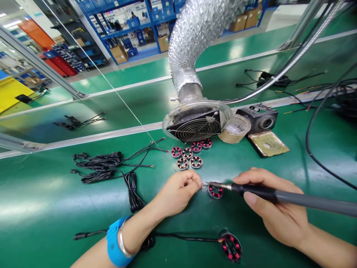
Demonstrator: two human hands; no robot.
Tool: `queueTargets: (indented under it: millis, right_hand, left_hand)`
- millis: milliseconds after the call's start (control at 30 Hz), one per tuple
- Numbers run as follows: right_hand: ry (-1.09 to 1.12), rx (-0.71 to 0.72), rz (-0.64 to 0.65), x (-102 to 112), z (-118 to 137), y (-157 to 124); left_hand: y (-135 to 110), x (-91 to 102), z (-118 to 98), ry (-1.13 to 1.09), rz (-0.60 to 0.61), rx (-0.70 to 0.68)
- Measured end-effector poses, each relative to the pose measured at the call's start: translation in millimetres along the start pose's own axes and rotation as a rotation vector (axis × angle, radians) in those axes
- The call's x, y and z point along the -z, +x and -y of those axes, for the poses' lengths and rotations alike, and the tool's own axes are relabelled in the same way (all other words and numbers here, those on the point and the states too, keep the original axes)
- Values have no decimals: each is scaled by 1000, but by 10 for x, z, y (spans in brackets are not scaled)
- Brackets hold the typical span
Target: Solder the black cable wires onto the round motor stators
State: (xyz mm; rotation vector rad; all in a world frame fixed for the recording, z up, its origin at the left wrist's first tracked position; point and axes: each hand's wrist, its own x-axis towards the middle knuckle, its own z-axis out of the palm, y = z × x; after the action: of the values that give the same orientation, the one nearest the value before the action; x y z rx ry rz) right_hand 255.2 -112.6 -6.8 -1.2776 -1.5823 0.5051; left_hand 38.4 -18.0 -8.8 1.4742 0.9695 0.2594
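My right hand (275, 208) grips a soldering iron (262, 191) like a pen, its metal tip pointing left. That tip lies over the upper edge of a small round motor stator (215, 191) with red windings. My left hand (182, 191) is closed in a pinch just left of this stator, with thin wire ends (203, 185) showing at the fingertips. Their far ends are too small to follow. Nearer to me lies another stator (231, 247) with a black cable (192, 237) running left from it, under my left forearm.
Several stators (182, 163) sit in a group beyond my left hand. Bundled black cables (100, 163) lie at left. A fume extractor hood (196, 123) hangs over the bench, near a tape roll (234, 130), a soldering iron stand (259, 119) and a sponge (269, 143).
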Motion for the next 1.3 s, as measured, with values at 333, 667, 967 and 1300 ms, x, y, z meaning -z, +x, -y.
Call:
queueTargets:
  millis: [333,667,967,1300]
  right_hand:
    - [-5,31,35,-25,58,-16]
    - [51,68,37,-68,166,-26]
    - [44,121,86,21,157,-22]
    - [67,180,46,-19,135,-5]
  left_hand:
    - [-2,-13,9,6,4,6]
    - [-1,-5,7,18,3,8]
    - [-11,-9,7,7,13,17]
    - [-17,-12,-1,-1,8,12]
